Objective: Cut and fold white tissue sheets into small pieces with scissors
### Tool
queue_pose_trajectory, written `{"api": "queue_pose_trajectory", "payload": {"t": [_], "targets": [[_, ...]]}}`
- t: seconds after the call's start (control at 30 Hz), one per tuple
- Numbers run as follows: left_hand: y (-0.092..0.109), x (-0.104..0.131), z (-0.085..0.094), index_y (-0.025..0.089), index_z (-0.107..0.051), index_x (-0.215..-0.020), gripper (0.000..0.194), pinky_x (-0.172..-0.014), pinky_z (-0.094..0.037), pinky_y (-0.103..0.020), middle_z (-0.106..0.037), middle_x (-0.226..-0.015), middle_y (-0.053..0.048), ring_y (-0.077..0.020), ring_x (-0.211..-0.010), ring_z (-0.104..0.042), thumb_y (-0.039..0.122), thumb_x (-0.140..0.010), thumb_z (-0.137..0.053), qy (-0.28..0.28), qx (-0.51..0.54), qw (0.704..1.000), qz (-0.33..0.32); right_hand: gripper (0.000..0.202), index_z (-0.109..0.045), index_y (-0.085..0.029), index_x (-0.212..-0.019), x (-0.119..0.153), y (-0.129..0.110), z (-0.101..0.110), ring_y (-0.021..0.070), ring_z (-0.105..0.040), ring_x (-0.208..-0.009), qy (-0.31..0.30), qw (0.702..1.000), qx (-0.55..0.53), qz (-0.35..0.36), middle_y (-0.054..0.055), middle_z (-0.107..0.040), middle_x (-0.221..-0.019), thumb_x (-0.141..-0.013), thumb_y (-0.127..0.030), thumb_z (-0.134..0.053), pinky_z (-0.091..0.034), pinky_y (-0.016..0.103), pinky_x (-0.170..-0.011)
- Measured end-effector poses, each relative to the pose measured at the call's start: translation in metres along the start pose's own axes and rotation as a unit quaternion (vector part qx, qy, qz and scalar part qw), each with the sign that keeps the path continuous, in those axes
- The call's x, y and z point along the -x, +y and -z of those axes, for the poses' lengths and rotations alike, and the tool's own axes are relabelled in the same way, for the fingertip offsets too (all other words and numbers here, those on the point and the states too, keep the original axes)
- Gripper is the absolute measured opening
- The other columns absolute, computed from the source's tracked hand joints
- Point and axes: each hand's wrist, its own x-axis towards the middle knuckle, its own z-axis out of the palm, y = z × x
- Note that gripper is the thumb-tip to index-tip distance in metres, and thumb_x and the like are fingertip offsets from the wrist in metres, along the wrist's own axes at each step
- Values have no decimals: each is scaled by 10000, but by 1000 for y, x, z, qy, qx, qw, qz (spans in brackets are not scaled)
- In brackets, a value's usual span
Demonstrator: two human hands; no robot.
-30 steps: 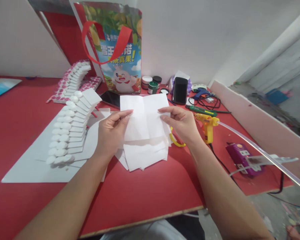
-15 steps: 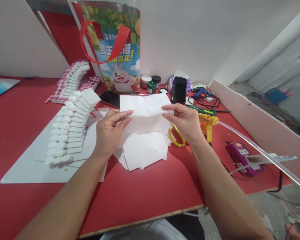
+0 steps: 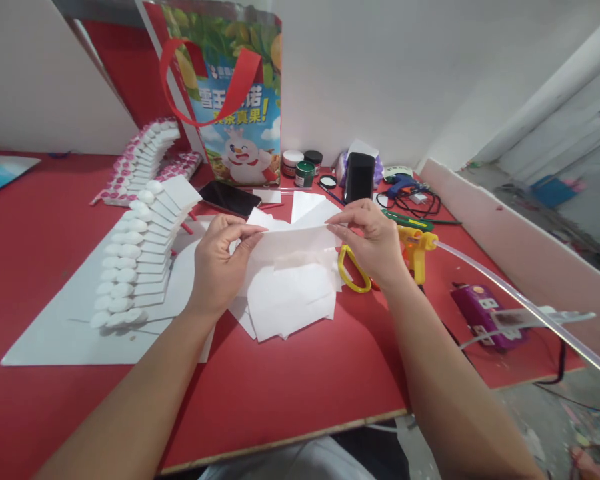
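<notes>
Between my two hands a sheet of white paper (image 3: 295, 241) is stretched, its upper edge now a straight fold. My left hand (image 3: 225, 257) pinches its left end between thumb and fingers. At the other end my right hand (image 3: 370, 237) pinches it the same way. Loose pieces of white paper (image 3: 290, 303) lie in a stack just below, and more white paper (image 3: 315, 208) shows behind the fold. Yellow-handled scissors (image 3: 355, 272) rest beside my right hand, their blades hidden by paper.
Left stands a curved white piece with rounded tips (image 3: 130, 267) on a white board (image 3: 55, 333). A gift bag (image 3: 240, 100), phone (image 3: 230, 198), paint jars (image 3: 304, 173) and a dark upright device (image 3: 359, 179) are behind. A yellow glue gun (image 3: 417, 250) and purple box (image 3: 485, 313) lie right.
The paper's upper part, which stood up above my fingers, has been folded down, uncovering the phone and the papers behind. Both hands have barely moved and keep their pinch.
</notes>
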Motion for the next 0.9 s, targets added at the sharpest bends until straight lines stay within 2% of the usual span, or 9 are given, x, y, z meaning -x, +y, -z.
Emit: {"api": "queue_pose_trajectory", "payload": {"t": [0.1,0.17,0.27,0.33,0.4,0.5,0.6,0.77,0.9], "targets": [[1,-1,2,219,-724,-841,75,-988,-448,-368,-632,-1067,-43,-216,-1059,-593,282,-878,-710,20,35,999,-7,35,-737,-227,-842,1,-6,1,235,-622,-1091,2,1000,-20,20,66,-655,-1172,-869,-237,-717,-497,422,-960],[3,-2,3,211,-691,-819,108,-945,-470,-339,-664,-1033,-39,-201,-1014,-614,296,-887,-695,-4,89,995,34,70,-712,-226,-888,3,-10,1,202,-639,-909,-8,998,-60,-17,57,-678,-1034,-907,-286,-683,-525,375,-819],[9,-2,5,204,-677,-806,147,-675,-465,-259,-640,-751,3,-140,-690,-576,325,-890,-690,-38,157,977,139,101,-689,-226,-913,5,-14,0,131,-496,-599,9,993,-84,-80,-1,-581,-716,-914,-326,-676,-429,287,-571],[12,-2,5,199,-689,-809,133,-584,-426,-241,-613,-662,20,-122,-588,-531,319,-855,-723,-41,206,960,186,105,-688,-233,-934,5,-15,0,115,-433,-550,28,991,-94,-92,-14,-547,-675,-897,-332,-689,-368,271,-519],[16,-3,4,197,-723,-859,96,-577,-432,-232,-627,-643,23,-121,-577,-549,286,-825,-738,-48,267,938,218,110,-705,-235,-950,4,-15,2,106,-408,-533,15,989,-113,-98,-10,-573,-686,-888,-323,-684,-333,266,-500],[19,-4,1,190,-769,-894,120,-617,-465,-227,-685,-694,6,-123,-626,-600,223,-786,-730,-46,329,910,246,122,-742,-208,-878,3,-15,5,99,-425,-548,-47,985,-133,-103,14,-657,-759,-876,-256,-630,-311,265,-504],[19,-4,-1,167,-786,-788,102,-582,-444,-211,-713,-750,-20,-112,-639,-597,173,-756,-690,-29,322,910,261,169,-751,-185,-871,3,-16,6,98,-458,-572,-93,980,-131,-120,30,-707,-858,-848,-211,-585,-312,264,-514],[19,-3,-1,149,-772,-785,133,-452,-302,-213,-588,-580,7,-83,-490,-460,246,-765,-684,-35,307,904,295,159,-757,-186,-922,3,-18,3,97,-489,-603,-100,982,-102,-127,36,-709,-963,-786,-257,-715,-386,280,-562],[17,-1,-4,177,-668,-804,267,-524,-393,-203,-615,-684,30,-85,-565,-537,300,-667,-862,-50,310,896,313,157,-768,-201,-916,2,-16,2,184,-630,-833,-99,985,-98,-104,42,-725,-981,-769,-257,-769,-491,340,-752]]}}
